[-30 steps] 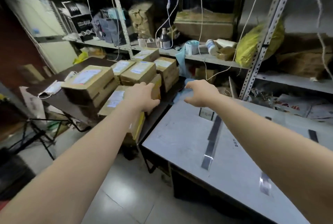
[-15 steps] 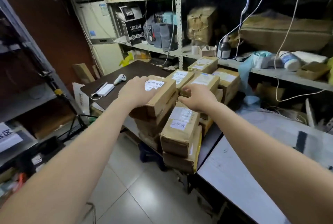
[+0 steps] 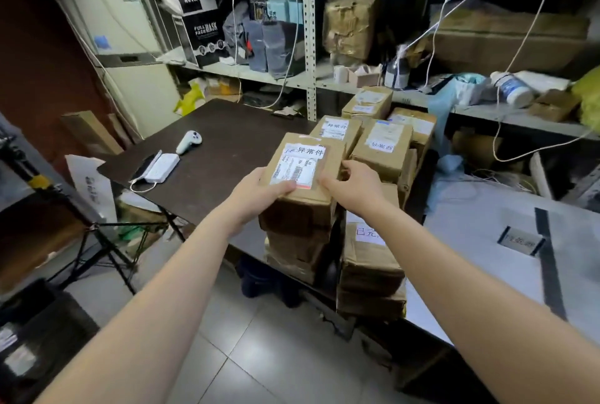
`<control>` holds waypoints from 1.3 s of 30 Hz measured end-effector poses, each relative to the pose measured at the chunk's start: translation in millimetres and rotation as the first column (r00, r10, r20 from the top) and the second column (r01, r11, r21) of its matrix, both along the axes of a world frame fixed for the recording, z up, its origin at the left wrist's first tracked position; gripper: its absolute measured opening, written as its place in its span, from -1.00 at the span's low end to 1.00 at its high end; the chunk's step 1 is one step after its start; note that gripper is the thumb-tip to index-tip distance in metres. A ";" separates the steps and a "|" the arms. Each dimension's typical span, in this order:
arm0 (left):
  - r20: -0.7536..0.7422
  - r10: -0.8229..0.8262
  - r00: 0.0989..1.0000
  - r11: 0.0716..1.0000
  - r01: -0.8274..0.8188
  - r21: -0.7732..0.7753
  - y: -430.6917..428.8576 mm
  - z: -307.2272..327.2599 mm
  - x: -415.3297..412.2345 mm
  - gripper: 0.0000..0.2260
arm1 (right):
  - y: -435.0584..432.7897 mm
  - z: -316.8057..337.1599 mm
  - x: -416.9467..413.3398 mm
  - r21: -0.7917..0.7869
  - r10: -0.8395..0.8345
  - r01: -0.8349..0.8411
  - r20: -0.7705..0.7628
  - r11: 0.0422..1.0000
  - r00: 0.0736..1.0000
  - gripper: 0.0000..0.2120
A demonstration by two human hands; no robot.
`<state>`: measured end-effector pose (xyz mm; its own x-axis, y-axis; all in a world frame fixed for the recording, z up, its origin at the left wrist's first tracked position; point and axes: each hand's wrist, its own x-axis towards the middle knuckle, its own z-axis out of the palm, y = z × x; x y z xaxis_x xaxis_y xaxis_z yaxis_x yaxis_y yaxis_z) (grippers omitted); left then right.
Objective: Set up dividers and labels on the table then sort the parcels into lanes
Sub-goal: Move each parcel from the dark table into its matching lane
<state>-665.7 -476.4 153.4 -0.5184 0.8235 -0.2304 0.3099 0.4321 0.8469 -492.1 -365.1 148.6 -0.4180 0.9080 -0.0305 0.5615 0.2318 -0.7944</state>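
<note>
Cardboard, taped and square-cornered, makes up the parcel (image 3: 308, 157), which sits on top of a pile (image 3: 302, 241) at the near edge of the dark table (image 3: 227, 144), mid-view. The left hand (image 3: 256, 192) grips its near-left corner, thumb pressed on the paper slip (image 3: 298, 166) on top. The right hand (image 3: 357, 189) curls round its right edge, at 3 o'clock of the box.

The like boxes under it stack without sagging, so it is probably stiff and of modest weight, an easy lift for two hands. Tape and slip look smooth, so a hold on the cardboard flanks, one palm to each side, seems safer than a pinch on the top. The contents are unknown, so it would be prudent to carry it level. More parcels (image 3: 383, 144) stand at 1 o'clock of it, packed close. The pile below looks a little uneven, so a straight upward lift would spare it a nudge.

At 3 o'clock the grey table (image 3: 470, 241) stands just beside the dark one. It carries black tape (image 3: 548, 260) in strips, with a small label (image 3: 521, 241) beside one strip. At 12 o'clock the shelves (image 3: 308, 46) are crammed with boxes and bags, and cords (image 3: 519, 46) hang down from above. At 10 o'clock on the dark table lie a white controller (image 3: 189, 142) and a flat white device (image 3: 161, 168). Tiled floor (image 3: 259, 338) shows at 6 o'clock.
</note>
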 end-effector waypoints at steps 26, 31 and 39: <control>-0.083 -0.318 0.945 0.892 0.327 0.312 38.2 51.3 272.9 -0.49 | -41.0 53.4 272.0 -0.126 -0.409 0.390 -0.233 0.912 0.882 -0.54; -0.096 -0.425 0.900 0.851 0.433 0.297 46.6 43.9 425.4 -0.60 | -63.2 50.7 424.9 -0.130 -0.511 0.494 -0.243 0.859 0.824 -0.57; -0.047 -0.629 0.776 0.724 0.607 0.328 54.7 28.4 650.7 -0.53 | -83.3 33.7 646.4 -0.144 -0.710 0.697 -0.203 0.703 0.674 -0.55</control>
<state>-15.1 -421.7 181.8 0.1370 0.9875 0.0775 0.3568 -0.1222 0.9262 154.3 -448.3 182.3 0.3435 0.9361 -0.0755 0.3457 -0.2008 -0.9166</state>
